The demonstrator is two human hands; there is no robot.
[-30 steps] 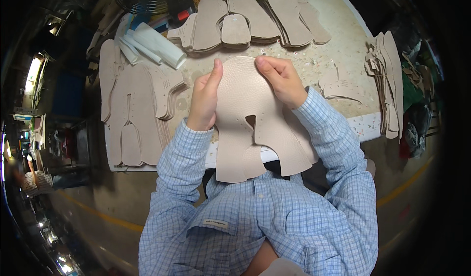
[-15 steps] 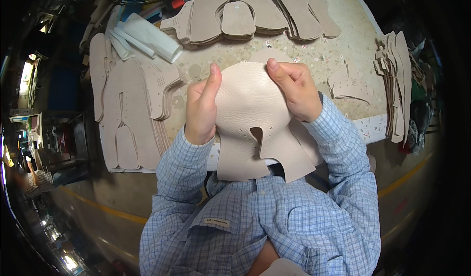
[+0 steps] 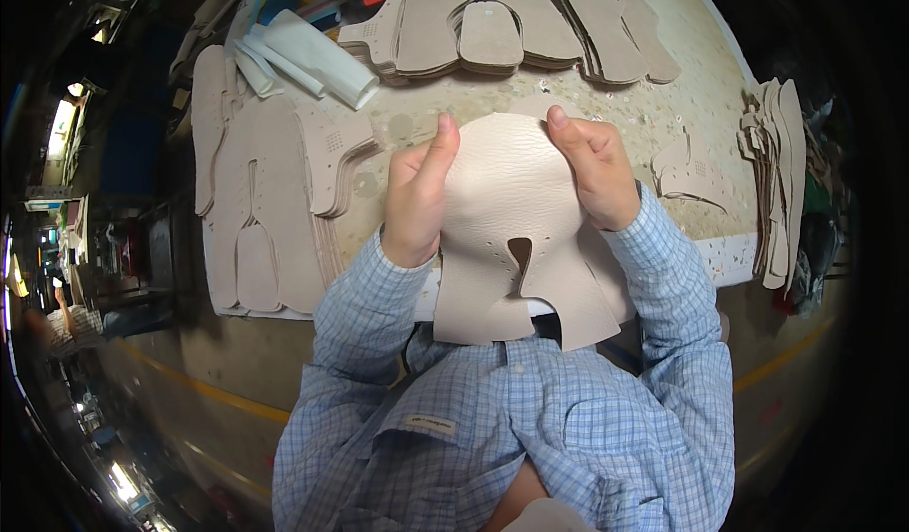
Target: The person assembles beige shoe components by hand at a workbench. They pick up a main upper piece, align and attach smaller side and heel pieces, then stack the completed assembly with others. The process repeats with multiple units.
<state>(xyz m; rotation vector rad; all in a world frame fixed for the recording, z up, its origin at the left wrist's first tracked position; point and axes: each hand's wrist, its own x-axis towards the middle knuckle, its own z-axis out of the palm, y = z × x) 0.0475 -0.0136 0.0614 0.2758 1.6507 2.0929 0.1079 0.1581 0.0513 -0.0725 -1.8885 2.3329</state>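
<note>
A beige grained leather piece (image 3: 511,186) is held up in front of me, bent in a curve. It has a slot, small punched holes and two tails that hang past the table's near edge. My left hand (image 3: 419,191) is closed on its left side, thumb up. Closed on its right side, also thumb up, is my right hand (image 3: 598,170). The fingers behind the leather are mostly hidden. Another beige part shows behind it, below my right hand; whether it is held too, I cannot tell.
Stacked leather cutouts (image 3: 270,182) lie at the left of the speckled table (image 3: 530,90), with more stacks (image 3: 431,35) at the back. Rolled pale sheets (image 3: 322,59) rest at the back left. A loose cutout (image 3: 696,172) lies right; upright pieces (image 3: 778,182) stand at the right edge.
The whole view has shifted, so the table and stacks sit farther right. Both hands keep hold of the leather piece, with its pose nearly the same.
</note>
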